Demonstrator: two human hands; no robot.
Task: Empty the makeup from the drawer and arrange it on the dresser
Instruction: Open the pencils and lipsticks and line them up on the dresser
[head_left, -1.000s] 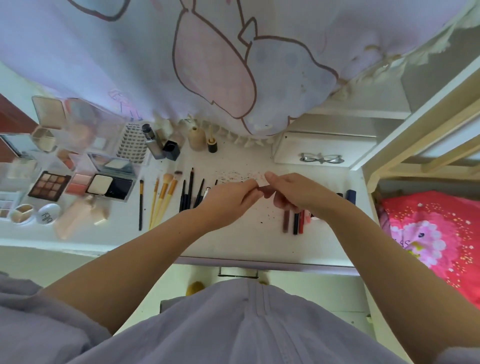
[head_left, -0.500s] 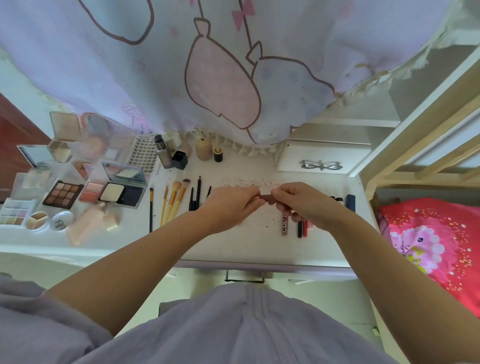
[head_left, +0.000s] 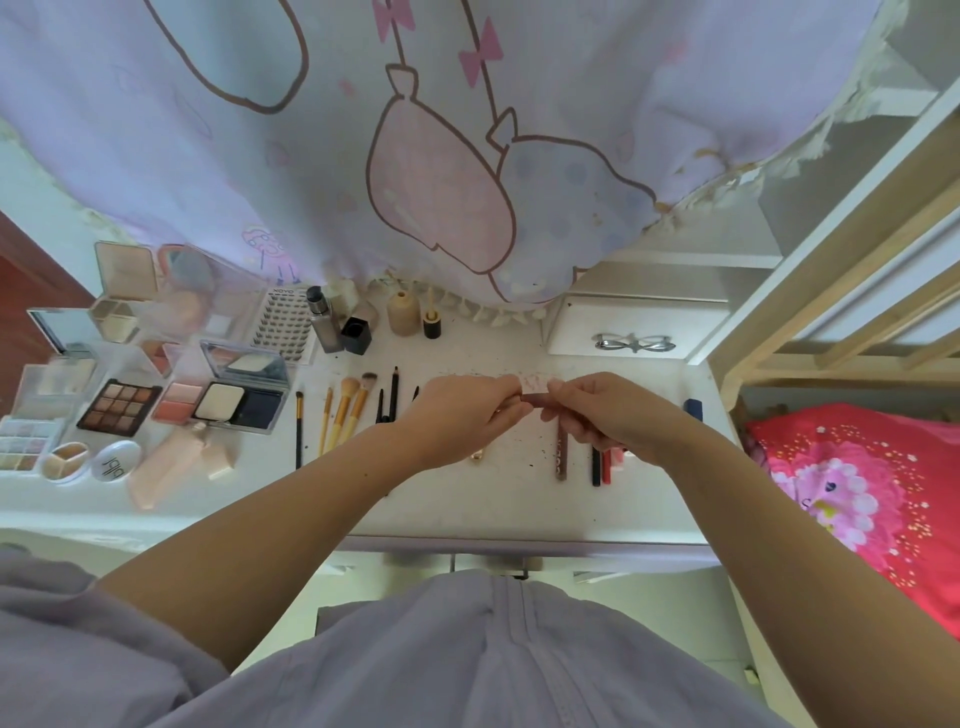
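Above the white dresser top (head_left: 509, 499) my left hand (head_left: 462, 415) and my right hand (head_left: 608, 410) meet fingertip to fingertip. Together they pinch a small dark-red lip product (head_left: 535, 398), one hand on each end. Under my right hand lie several lip pencils and sticks (head_left: 561, 457) in a row. A line of makeup brushes (head_left: 345, 410) and dark pencils (head_left: 392, 395) sits left of my left hand. Eyeshadow and powder palettes (head_left: 119, 408) fill the left end.
Small bottles (head_left: 402, 312) and a lash tray (head_left: 288, 327) stand at the back under a hanging cartoon curtain (head_left: 441, 156). A small white drawer with a bow handle (head_left: 634, 343) sits at the back right. A red bedspread (head_left: 857, 493) lies beyond the right edge.
Both hands stay joined on the small lip product, working it between the fingertips. The camera has tilted, so the dresser sits lower in view.
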